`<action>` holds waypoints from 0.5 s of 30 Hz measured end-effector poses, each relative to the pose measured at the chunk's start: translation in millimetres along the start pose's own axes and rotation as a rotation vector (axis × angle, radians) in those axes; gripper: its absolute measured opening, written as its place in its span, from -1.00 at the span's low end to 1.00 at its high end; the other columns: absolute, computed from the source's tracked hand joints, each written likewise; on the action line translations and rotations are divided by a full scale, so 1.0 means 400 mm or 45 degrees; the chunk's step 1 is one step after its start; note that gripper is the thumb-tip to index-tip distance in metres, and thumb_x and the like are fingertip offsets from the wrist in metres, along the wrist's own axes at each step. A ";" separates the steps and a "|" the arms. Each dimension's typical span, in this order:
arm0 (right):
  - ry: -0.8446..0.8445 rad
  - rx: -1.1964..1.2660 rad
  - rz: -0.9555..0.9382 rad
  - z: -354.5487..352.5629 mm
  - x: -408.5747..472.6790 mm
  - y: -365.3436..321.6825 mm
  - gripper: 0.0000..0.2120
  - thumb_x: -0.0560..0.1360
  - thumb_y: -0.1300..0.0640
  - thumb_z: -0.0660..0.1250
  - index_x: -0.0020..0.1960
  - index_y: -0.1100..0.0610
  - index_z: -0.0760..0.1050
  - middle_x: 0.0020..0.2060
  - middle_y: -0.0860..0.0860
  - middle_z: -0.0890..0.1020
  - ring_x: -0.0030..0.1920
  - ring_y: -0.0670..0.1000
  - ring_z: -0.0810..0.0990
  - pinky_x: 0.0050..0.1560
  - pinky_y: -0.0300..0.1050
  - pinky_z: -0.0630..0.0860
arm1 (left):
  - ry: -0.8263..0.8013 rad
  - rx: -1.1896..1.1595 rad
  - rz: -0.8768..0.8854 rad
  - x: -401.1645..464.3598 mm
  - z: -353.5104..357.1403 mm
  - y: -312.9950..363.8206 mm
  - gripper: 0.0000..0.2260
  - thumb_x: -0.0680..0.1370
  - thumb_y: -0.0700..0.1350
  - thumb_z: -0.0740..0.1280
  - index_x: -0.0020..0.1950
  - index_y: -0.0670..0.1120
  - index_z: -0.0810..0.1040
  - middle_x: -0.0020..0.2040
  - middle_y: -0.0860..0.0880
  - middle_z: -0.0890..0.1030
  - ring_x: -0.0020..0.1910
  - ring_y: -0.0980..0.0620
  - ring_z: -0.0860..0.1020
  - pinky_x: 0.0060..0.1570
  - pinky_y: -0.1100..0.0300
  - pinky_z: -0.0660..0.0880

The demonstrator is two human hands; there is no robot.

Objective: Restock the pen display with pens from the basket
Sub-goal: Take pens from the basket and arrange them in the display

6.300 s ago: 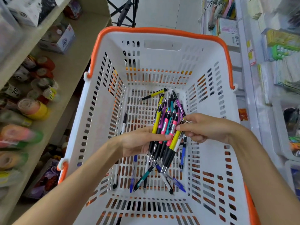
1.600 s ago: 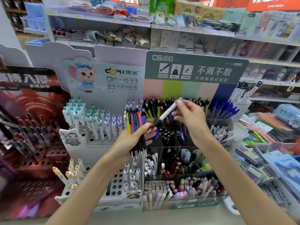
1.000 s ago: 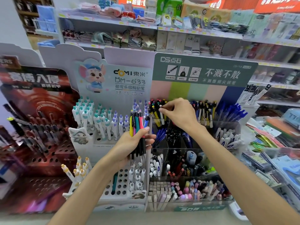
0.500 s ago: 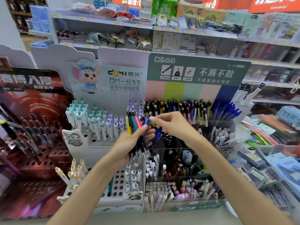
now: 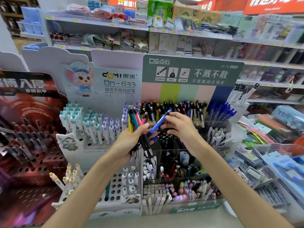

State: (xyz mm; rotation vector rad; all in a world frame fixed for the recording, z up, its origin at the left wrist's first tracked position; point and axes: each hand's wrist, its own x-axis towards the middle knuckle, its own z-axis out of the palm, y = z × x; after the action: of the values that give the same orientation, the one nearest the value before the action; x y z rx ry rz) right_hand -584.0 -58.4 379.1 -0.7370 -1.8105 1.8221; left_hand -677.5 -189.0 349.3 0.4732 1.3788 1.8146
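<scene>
Blue pen (image 5: 159, 122) sits slanted in the air in front of the pen display (image 5: 172, 122), top end up and to the right, lower end down by the left thumb. My right hand (image 5: 180, 127) pinches its upper end between thumb and fingertips; the rest of that hand is loosely curled, palm down.

My left hand (image 5: 130, 142) grips a bundle of pens (image 5: 137, 129), fingers wrapped round the barrels and thumb laid across the front. I can make out a yellow, a teal, a pink and a red barrel, tops fanned upward, metal tips hanging below the hand. The lower end of the blue pen reaches the bundle beside the thumb; I cannot tell whether it is still among the others or only touching them.

Both hands are held just ahead of the display's upper row, where dark-barrelled pens with coloured tops (image 5: 174, 109) stand upright in a clear bin. At the right end of that row, a bunch of blue capped pens (image 5: 220, 112) leans outward. Below, white pens with blue letters (image 5: 217, 139) fill a bin on the right side, and the lowest front bin holds pastel erasers and small items (image 5: 181, 193).

Green header sign (image 5: 190, 71) stands behind the row, with pastel stripes under it. To the left, a white stand with a cartoon mouse card (image 5: 80, 79) carries white pens with teal and purple tops (image 5: 88, 125). Farther left, a dark red stand (image 5: 24, 129), blurred. Store shelves (image 5: 164, 30) behind are packed with folded goods. The counter (image 5: 164, 219) shows along the bottom edge.
</scene>
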 end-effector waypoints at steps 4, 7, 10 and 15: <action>0.370 0.157 -0.271 -0.079 0.013 -0.039 -0.91 0.62 0.24 0.16 0.07 0.20 0.41 -0.08 0.10 0.59 -0.23 -0.05 0.64 -0.29 -0.31 0.57 | 0.010 0.038 0.024 -0.002 -0.015 0.013 -0.80 0.61 -0.10 0.25 0.12 -0.16 0.59 -0.02 -0.07 0.70 -0.03 0.04 0.68 -0.17 0.22 0.62; 0.556 -0.324 -0.495 -0.120 0.044 -0.065 -0.95 0.61 0.21 0.19 0.03 0.12 0.42 -0.08 0.04 0.60 -0.16 -0.05 0.65 -0.12 -0.21 0.59 | 0.014 0.022 -0.006 -0.004 -0.022 0.012 -0.79 0.61 -0.09 0.25 0.15 -0.15 0.57 -0.01 -0.05 0.70 -0.04 0.05 0.68 -0.19 0.24 0.62; 0.483 -0.846 -0.619 -0.114 0.072 -0.065 -0.84 0.59 0.17 0.24 0.14 0.19 0.47 -0.07 0.00 0.60 -0.08 -0.04 0.59 0.00 -0.18 0.52 | -0.017 -0.040 -0.057 -0.006 -0.011 0.006 -0.78 0.61 -0.10 0.26 0.19 -0.17 0.54 0.00 -0.06 0.70 -0.05 0.06 0.68 -0.18 0.22 0.62; 0.509 -0.947 -0.765 -0.095 0.102 -0.071 -0.82 0.58 0.14 0.26 0.13 0.19 0.50 -0.07 -0.01 0.61 -0.03 0.00 0.59 0.06 0.02 0.55 | -0.129 0.013 -0.085 -0.018 0.010 0.004 -0.86 0.60 -0.09 0.26 0.12 -0.09 0.49 0.02 -0.03 0.70 -0.03 0.05 0.67 -0.18 0.21 0.62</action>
State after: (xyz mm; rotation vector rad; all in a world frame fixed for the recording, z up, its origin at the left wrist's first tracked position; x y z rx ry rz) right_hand -590.6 -2.1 405.7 -0.6341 -2.1044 0.5603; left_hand -670.8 -192.2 353.2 0.5115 1.3200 1.7079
